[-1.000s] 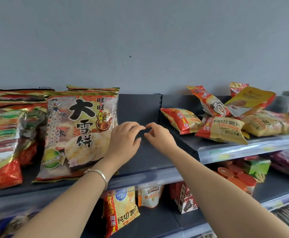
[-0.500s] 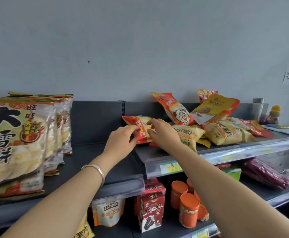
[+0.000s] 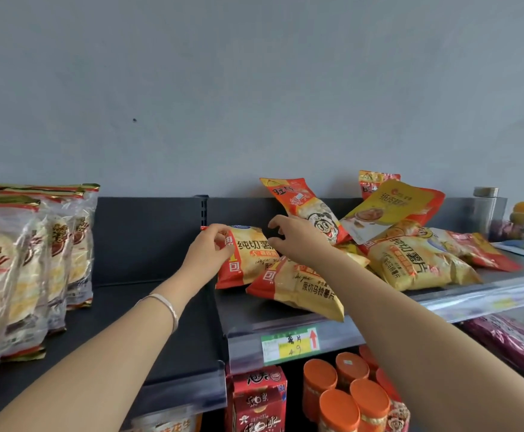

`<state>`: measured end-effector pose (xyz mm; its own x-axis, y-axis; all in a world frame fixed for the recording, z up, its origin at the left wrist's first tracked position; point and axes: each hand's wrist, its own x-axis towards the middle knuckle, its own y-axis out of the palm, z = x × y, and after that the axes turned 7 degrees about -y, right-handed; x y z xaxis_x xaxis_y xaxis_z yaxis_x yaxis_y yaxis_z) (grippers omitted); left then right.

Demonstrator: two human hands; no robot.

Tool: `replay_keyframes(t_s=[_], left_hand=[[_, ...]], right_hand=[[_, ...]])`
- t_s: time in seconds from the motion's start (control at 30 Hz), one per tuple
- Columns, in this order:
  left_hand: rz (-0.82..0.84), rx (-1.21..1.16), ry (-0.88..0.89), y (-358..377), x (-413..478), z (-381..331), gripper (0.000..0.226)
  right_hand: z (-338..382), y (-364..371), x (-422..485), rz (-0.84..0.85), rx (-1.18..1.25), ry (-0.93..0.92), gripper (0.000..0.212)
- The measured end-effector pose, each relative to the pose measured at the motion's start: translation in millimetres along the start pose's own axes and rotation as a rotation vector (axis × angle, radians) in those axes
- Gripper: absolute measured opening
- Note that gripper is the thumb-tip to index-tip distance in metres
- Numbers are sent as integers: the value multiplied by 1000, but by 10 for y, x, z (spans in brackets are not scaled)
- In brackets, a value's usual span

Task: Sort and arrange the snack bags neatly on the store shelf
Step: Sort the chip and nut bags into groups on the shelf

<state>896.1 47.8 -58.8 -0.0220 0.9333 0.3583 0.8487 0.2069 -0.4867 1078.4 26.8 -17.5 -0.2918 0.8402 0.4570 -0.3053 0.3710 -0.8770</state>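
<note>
Since the earlier frame both hands had closed in on the pile of chip bags, and the view had drawn nearer. At far left, a row of rice cracker bags [image 3: 36,260] stood upright on the dark left shelf [image 3: 148,307]. Next, the left hand [image 3: 207,254], a bracelet [image 3: 164,304] on its wrist, pinched the left edge of a chip bag [image 3: 248,260]. Just right, the right hand [image 3: 298,241] hovered over that bag, fingers spread and curled, gripping nothing. Further right, more snack bags [image 3: 410,260] lay jumbled on the right shelf [image 3: 285,322].
</note>
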Motion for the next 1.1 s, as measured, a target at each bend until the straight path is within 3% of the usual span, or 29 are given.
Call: replay_keyframes(t_s=[0.23,0.4,0.5,0.73,0.87,0.93,1.1], left_hand=[[-3,12,-188,153,614,201,60],[76,-375,-379,241,883,339,74],[77,-471,-447,320,981,430,81],[161,-598,-596,405,952,359,50],[153,-578,-489,417,943,288,63],[105,-570,-384,408,977,248,76],[17,-568,-229,424,1088,191,83]], right_hand=[[-149,44,529,176,6,56,53],[-227,166,839,309,51,150,69],[-298,296,952,411,107,210,74],[-397,354,1074,575,215,247,84],[-384,338,1110,529,492,323,89],[-405,298,1129,440,594,314,92],[-454,272,1184,192,735,244,102]])
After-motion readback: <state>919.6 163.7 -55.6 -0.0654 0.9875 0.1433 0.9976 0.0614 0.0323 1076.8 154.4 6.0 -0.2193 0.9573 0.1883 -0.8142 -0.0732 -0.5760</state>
